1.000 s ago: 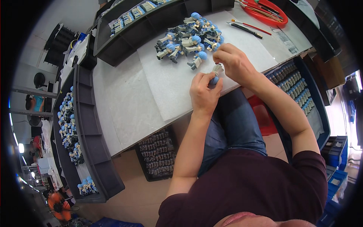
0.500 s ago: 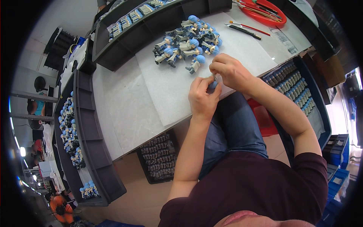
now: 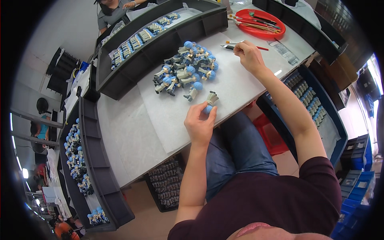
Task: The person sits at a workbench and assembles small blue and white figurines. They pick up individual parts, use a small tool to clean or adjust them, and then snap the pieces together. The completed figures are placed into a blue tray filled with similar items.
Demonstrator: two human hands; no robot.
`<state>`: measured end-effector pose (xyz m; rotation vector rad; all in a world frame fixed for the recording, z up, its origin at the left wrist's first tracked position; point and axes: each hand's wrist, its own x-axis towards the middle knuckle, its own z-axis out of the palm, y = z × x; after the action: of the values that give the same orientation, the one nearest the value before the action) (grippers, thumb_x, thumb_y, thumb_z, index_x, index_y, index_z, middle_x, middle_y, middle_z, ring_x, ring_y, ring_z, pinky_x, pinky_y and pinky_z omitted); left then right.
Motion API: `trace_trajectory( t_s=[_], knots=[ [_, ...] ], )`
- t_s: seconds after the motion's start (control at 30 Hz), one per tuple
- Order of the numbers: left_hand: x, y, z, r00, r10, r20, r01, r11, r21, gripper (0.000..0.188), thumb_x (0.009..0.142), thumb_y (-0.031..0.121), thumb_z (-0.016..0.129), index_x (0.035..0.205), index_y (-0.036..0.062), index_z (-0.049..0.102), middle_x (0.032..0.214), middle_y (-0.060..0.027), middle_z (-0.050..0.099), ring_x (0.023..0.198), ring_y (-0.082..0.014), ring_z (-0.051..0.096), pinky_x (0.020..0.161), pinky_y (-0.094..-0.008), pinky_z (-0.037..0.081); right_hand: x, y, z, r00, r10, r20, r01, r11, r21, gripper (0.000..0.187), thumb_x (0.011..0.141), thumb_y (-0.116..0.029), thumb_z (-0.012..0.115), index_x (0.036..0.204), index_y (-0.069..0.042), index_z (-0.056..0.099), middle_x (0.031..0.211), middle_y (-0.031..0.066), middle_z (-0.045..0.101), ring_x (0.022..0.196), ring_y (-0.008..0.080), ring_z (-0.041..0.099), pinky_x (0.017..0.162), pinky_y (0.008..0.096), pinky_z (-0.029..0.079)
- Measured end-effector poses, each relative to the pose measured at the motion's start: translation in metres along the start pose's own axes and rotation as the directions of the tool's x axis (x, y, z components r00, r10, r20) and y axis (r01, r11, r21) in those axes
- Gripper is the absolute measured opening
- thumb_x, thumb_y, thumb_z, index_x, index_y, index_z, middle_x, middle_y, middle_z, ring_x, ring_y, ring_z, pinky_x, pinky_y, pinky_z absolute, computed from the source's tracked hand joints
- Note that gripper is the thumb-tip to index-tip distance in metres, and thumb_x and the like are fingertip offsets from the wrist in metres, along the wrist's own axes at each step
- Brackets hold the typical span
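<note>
Below the pile (image 3: 189, 70), left hand (image 3: 199, 125) pinches a figure (image 3: 212, 97); right hand (image 3: 251, 59), grip unclear, seemingly fetches a brush (image 3: 263, 49), needing precision.

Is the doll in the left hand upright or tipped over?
Tipped, not upright: the left hand holds the doll by its blue head, its body pointing away.

One figurine (image 3: 212, 98) is being held in one of the person's two hands (image 3: 200, 125) (image 3: 249, 58), while one figurine heap (image 3: 189, 73), one loose red brush (image 3: 262, 48) and one red bowl (image 3: 256, 36) are being borne by one table (image 3: 128, 132), and three crates (image 3: 168, 52) (image 3: 106, 172) (image 3: 332, 134) are being filled by blue-haired figurines
</note>
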<state>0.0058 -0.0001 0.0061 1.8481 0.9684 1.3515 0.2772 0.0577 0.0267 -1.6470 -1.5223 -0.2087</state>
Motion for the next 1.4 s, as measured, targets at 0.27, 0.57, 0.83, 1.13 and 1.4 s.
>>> trace_trajectory(
  t_s=[0.27, 0.57, 0.83, 1.13, 1.4],
  knots=[
    [-0.006, -0.003, -0.004, 0.999, -0.05, 0.011, 0.05, 0.999, -0.021, 0.035, 0.071, 0.005, 0.075, 0.102, -0.0026, 0.061, 0.087, -0.0077, 0.065, 0.074, -0.012, 0.061, 0.069, -0.0244, 0.05, -0.033, -0.047, -0.02, 0.994, -0.056, 0.098, 0.032, 0.973, 0.227, 0.029, 0.072, -0.007, 0.069, 0.099, -0.005, 0.06, 0.106, 0.0127, 0.058, 0.105, 0.0307, 0.051, 0.089, 0.0379, 0.04],
    [-0.006, -0.011, -0.005, 0.997, 0.017, 0.073, -0.019, 0.999, 0.028, 0.036, 0.071, -0.005, 0.069, 0.106, -0.0016, 0.061, 0.102, -0.0085, 0.063, 0.093, -0.0163, 0.059, 0.084, -0.0294, 0.046, -0.106, -0.106, 0.004, 0.898, -0.351, 0.266, 0.213, 0.875, 0.435, 0.042, 0.065, -0.002, 0.066, 0.106, -0.006, 0.055, 0.098, 0.0114, 0.059, 0.095, 0.0306, 0.056, 0.083, 0.0376, 0.045],
    [-0.01, -0.002, -0.001, 0.992, -0.094, 0.087, 0.098, 0.994, -0.045, 0.035, 0.078, -0.008, 0.063, 0.112, -0.0037, 0.056, 0.112, -0.0088, 0.059, 0.091, -0.0157, 0.055, 0.082, -0.0285, 0.047, -0.159, -0.03, -0.109, 0.986, 0.105, -0.127, -0.07, 0.965, 0.253, 0.031, 0.069, 0.004, 0.063, 0.099, -0.002, 0.063, 0.09, 0.0152, 0.063, 0.085, 0.03, 0.062, 0.076, 0.0359, 0.049],
    [-0.01, 0.004, 0.005, 0.993, -0.081, 0.092, 0.07, 0.991, 0.115, 0.025, 0.083, -0.002, 0.06, 0.108, -0.0055, 0.058, 0.109, -0.0097, 0.059, 0.089, -0.0164, 0.057, 0.083, -0.0288, 0.048, -0.385, 0.204, -0.296, 0.512, 0.688, -0.514, -0.859, 0.425, -0.286, 0.029, 0.073, -0.007, 0.067, 0.102, -0.009, 0.065, 0.097, 0.0109, 0.067, 0.09, 0.024, 0.065, 0.081, 0.0325, 0.049],
    [-0.008, -0.002, 0.005, 0.992, -0.073, 0.099, 0.053, 0.98, 0.193, 0.024, 0.085, 0.001, 0.059, 0.108, -0.0059, 0.058, 0.11, -0.0104, 0.06, 0.094, -0.0172, 0.057, 0.085, -0.0278, 0.048, -0.44, 0.178, -0.27, 0.418, 0.838, -0.351, -0.906, 0.361, -0.219, 0.029, 0.071, -0.006, 0.068, 0.1, -0.008, 0.066, 0.093, 0.0112, 0.068, 0.077, 0.0204, 0.063, 0.072, 0.0305, 0.049]
  ],
)
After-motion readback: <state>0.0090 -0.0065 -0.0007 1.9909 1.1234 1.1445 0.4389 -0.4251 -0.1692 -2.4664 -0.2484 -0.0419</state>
